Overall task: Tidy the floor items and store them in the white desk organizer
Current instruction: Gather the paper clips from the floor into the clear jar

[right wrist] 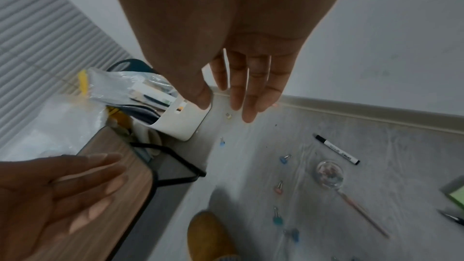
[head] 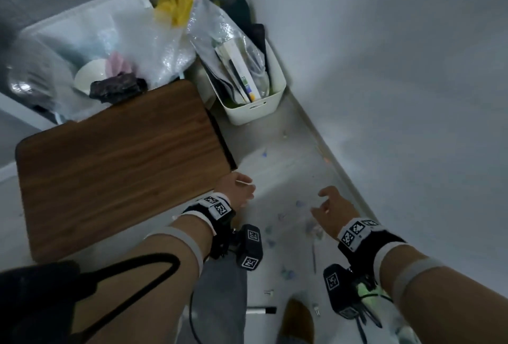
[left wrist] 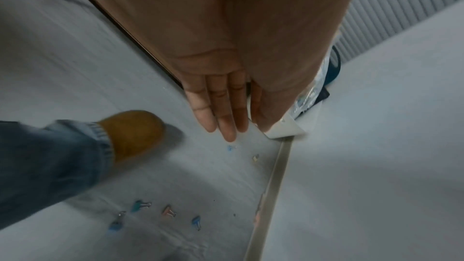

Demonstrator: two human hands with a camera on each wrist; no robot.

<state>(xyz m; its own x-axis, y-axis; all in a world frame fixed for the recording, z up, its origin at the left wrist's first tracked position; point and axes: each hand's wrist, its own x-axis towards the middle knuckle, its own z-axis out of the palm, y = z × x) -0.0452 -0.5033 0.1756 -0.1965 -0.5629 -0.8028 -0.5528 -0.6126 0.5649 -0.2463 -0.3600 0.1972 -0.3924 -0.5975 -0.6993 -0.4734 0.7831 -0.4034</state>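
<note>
Pastel metal binder clips (right wrist: 278,188) and a black-capped white marker (right wrist: 337,149) lie scattered on smooth grey floor near the glossy white plastic organizer (head: 254,107), while your left hand (head: 238,189) and right hand (head: 331,206) hover above them, fingers loosely spread, holding nothing.

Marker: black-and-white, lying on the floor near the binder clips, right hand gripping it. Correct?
Not quite. The right wrist view shows the marker lying on the floor, untouched, among the binder clips. The right hand hangs above with fingers straight, holding nothing.
</note>
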